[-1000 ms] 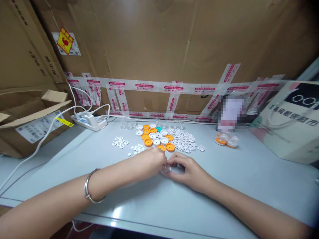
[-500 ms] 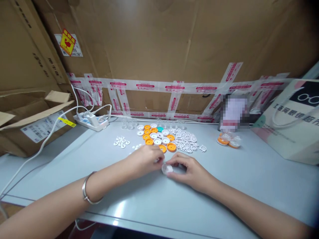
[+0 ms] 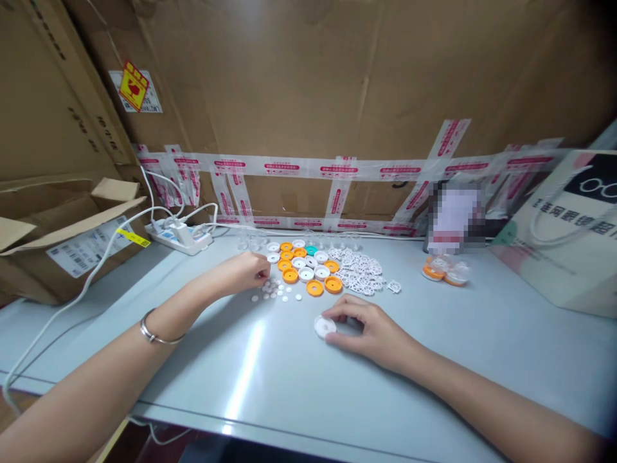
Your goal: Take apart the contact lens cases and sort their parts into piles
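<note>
My right hand (image 3: 367,325) pinches the rim of a round white piece (image 3: 324,327) between thumb and fingers, low on the table. The piece has a ring-shaped edge and a small lighter centre. Over the left side of the parts, my left hand (image 3: 245,272) is closed with the fingertips pointing down; whatever they hold, if anything, is hidden. Just below its fingertips lie several small white discs (image 3: 274,294). To the right of that hand stand orange round cups (image 3: 315,288), white round cups (image 3: 306,274) and one green ring (image 3: 311,251).
A pile of white openwork plastic pieces (image 3: 360,273) lies right of the cups, with clear domes (image 3: 248,242) behind. Orange-based pieces (image 3: 456,274) sit near a paper bag (image 3: 563,251). A power strip (image 3: 186,239) and open carton (image 3: 72,238) are at left.
My left hand has moved left and back, from beside the round white piece to the small white discs. My right hand keeps its hold in nearly the same place.
</note>
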`<move>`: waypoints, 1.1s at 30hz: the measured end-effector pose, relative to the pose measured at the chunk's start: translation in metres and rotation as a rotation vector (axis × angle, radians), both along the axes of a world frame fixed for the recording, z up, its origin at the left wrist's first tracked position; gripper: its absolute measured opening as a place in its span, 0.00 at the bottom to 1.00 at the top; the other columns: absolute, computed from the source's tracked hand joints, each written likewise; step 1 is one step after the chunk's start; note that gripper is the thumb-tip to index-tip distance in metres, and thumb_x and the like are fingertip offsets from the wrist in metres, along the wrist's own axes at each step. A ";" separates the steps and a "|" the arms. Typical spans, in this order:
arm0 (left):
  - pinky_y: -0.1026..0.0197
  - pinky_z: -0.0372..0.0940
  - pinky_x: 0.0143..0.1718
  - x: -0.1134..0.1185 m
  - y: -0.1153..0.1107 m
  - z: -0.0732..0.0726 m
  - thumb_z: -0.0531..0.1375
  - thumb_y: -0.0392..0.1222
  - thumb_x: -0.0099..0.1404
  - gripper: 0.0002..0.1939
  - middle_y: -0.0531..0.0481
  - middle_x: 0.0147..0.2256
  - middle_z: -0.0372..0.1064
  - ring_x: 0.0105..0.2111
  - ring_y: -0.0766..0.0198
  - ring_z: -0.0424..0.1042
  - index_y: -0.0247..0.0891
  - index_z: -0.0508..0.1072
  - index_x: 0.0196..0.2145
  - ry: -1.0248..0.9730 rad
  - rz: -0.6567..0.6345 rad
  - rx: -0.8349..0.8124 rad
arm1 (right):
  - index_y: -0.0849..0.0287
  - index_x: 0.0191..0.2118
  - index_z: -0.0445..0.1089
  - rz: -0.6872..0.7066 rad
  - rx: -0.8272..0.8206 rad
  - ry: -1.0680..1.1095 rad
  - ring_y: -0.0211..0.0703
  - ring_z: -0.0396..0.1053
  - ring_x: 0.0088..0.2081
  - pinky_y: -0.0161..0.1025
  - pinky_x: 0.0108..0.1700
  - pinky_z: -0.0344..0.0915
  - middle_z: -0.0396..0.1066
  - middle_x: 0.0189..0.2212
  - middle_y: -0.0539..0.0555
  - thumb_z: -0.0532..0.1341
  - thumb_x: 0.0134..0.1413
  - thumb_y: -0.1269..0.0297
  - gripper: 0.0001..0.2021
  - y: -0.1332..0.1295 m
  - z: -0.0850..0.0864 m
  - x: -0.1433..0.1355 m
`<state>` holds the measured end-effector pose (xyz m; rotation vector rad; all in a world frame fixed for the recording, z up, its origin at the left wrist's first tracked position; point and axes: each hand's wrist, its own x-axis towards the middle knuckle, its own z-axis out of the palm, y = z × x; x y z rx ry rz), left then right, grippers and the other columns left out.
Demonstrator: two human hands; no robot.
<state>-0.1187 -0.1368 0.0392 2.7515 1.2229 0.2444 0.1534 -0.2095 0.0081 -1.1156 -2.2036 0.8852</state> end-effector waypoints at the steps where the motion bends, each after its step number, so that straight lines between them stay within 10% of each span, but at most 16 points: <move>1: 0.67 0.58 0.30 -0.001 0.000 0.002 0.53 0.30 0.55 0.08 0.49 0.27 0.69 0.27 0.67 0.66 0.34 0.72 0.26 0.001 -0.007 -0.024 | 0.56 0.38 0.73 0.001 0.002 0.000 0.40 0.66 0.36 0.37 0.39 0.63 0.67 0.33 0.52 0.63 0.46 0.63 0.11 0.000 0.000 0.000; 13: 0.64 0.60 0.39 0.055 -0.057 -0.002 0.54 0.38 0.63 0.08 0.47 0.36 0.69 0.38 0.65 0.67 0.36 0.71 0.38 -0.298 -0.195 -0.021 | 0.57 0.38 0.72 0.027 0.045 0.003 0.39 0.66 0.36 0.36 0.39 0.63 0.67 0.33 0.52 0.62 0.46 0.65 0.11 0.000 0.000 0.000; 33: 0.66 0.57 0.31 0.075 -0.068 -0.021 0.65 0.47 0.51 0.14 0.51 0.30 0.66 0.31 0.66 0.64 0.35 0.71 0.31 -0.421 0.035 -0.273 | 0.58 0.30 0.73 -0.018 0.115 -0.169 0.39 0.68 0.33 0.35 0.36 0.62 0.72 0.30 0.52 0.58 0.51 0.69 0.06 -0.003 0.012 -0.007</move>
